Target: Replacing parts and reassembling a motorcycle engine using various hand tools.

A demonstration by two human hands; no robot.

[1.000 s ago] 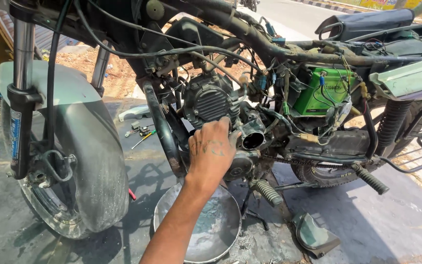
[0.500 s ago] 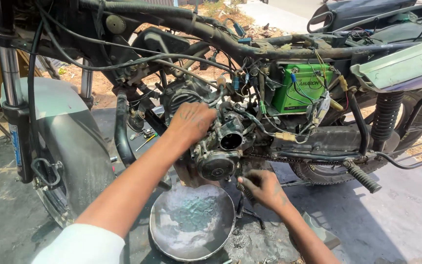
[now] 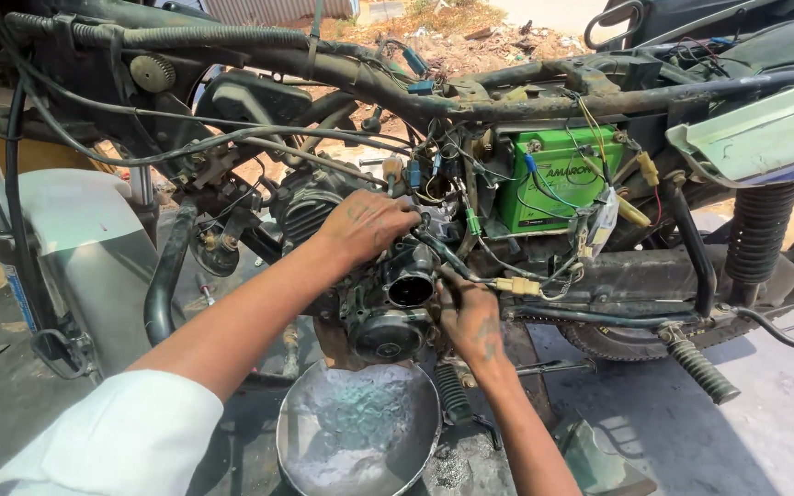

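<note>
Counting: one stripped motorcycle frame [image 3: 434, 92], one engine [image 3: 388, 303], one battery [image 3: 558, 179], one bowl [image 3: 360, 432], two hands.
Engine: dark, greasy cast metal; ribbed fins on its far left side; two round openings face the camera, one above the other. It sits at centre, under the frame tube and directly above the bowl.
Frame: black tube, dusty, running left to right across the far side, draped with loose wires and cables.
Battery: green plastic box, right of the engine, with thin coloured wires on top.
Bowl: round, dented, dull grey metal, with pale residue inside; on the ground, near side, below the engine.
Front mudguard [image 3: 75, 257]: pale grey, smooth, curved; far left.
Rear spring [image 3: 755, 234]: black coil, far right.
Footrest [image 3: 698, 367]: black ribbed rubber, right of the engine, low.
Left hand [image 3: 365, 225]: forearm comes in from the near left under a white sleeve [image 3: 121, 441]; palm down, fingers curled over the top of the engine. Pressed on it; whether it clasps a part I cannot tell.
Right hand [image 3: 470, 321]: forearm rises from the near edge; back of the hand towards the camera; fingertips [image 3: 448, 280] pinched at a black hose [image 3: 443, 253] just right of the upper opening. Grip on the hose likely, not clearly shown.
</note>
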